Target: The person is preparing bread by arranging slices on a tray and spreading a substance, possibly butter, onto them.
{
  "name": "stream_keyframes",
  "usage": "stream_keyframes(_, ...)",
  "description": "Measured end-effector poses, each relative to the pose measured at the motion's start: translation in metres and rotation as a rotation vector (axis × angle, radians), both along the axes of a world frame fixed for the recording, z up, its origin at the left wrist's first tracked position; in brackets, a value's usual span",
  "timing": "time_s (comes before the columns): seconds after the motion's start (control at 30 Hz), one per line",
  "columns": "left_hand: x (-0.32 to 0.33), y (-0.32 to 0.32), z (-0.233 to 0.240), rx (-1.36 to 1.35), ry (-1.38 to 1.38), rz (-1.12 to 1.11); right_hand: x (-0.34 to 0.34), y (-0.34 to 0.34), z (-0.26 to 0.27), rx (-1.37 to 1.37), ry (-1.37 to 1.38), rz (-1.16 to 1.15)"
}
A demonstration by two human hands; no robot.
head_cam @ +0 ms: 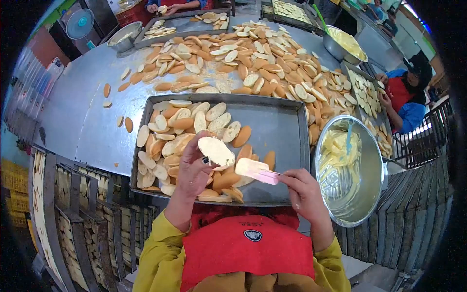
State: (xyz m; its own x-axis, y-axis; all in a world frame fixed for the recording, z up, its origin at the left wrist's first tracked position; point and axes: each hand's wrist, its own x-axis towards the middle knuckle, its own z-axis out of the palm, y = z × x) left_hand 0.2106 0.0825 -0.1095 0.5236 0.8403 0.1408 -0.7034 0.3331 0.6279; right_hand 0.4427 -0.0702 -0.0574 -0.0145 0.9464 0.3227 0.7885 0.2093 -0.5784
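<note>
Between the fingers of my left hand (193, 164) is an oval bread slice (216, 151), its upper face coated with pale cream. My right hand (301, 189) grips a pink spatula (261, 172) with cream on its blade, just right of the slice. Both hands are over a dark metal baking tray (281, 135). Bread slices (175, 135) lie heaped in its left half, some cut side up, others crust up. To the right stands a steel bowl (377, 197) with yellow cream (339, 149) and a light-blue utensil (349, 137) inside.
Loose bread slices (270, 65) are piled across the metal table (95, 98). A co-worker (405, 95) stands at right by a filled tray (365, 91); another person's hands (169, 8) show at top. Racked trays (80, 219) stand lower left. Another cream bowl (343, 43) sits upper right.
</note>
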Motion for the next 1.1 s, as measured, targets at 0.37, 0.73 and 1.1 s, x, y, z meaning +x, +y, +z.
stream_keyframes(0.37,-0.009,0.019,-0.012,0.036,0.044,-0.022,-0.008,0.012,-0.012,0.065,0.002,-0.11)
stream_keyframes(0.73,-0.012,0.015,0.0,0.364,0.398,0.119,-0.014,0.006,-0.018,0.165,-0.088,-0.077)
stream_keyframes(1.1,0.078,0.05,-0.014,0.51,0.8,-0.033,0.064,-0.094,0.016,-0.039,0.229,-0.479)
